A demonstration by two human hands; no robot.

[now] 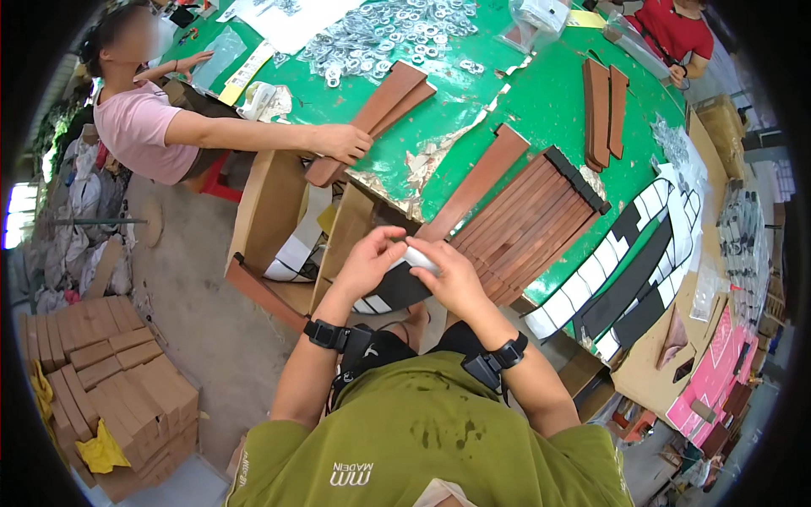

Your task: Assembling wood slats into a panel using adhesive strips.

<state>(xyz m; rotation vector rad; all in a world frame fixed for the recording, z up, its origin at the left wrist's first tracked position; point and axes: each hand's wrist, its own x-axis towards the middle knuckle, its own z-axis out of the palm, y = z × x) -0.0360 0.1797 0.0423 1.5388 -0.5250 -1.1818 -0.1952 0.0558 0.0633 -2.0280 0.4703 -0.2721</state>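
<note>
A black-and-white strip [395, 290] hangs below my hands at the table's near edge, its white end [421, 259] folded or rolled up. My right hand [456, 275] is closed around that white end. Close beside it, my left hand [369, 264] has thumb and fingers pinched together; what lies between them, if anything, is too small to tell. Just beyond my fingertips a single brown strap [480, 179] lies on the green table [460, 110]. To its right sits a neat row of brown straps [528, 224] with dark ends.
A co-worker in pink [139, 127] rests a hand on brown straps [389, 101] at the left. Metal rings [380, 42] are heaped at the back. Black-and-white strips [642, 253] lie at the right. An open carton [270, 203] stands left of my hands; stacked cartons [118, 380] are lower left.
</note>
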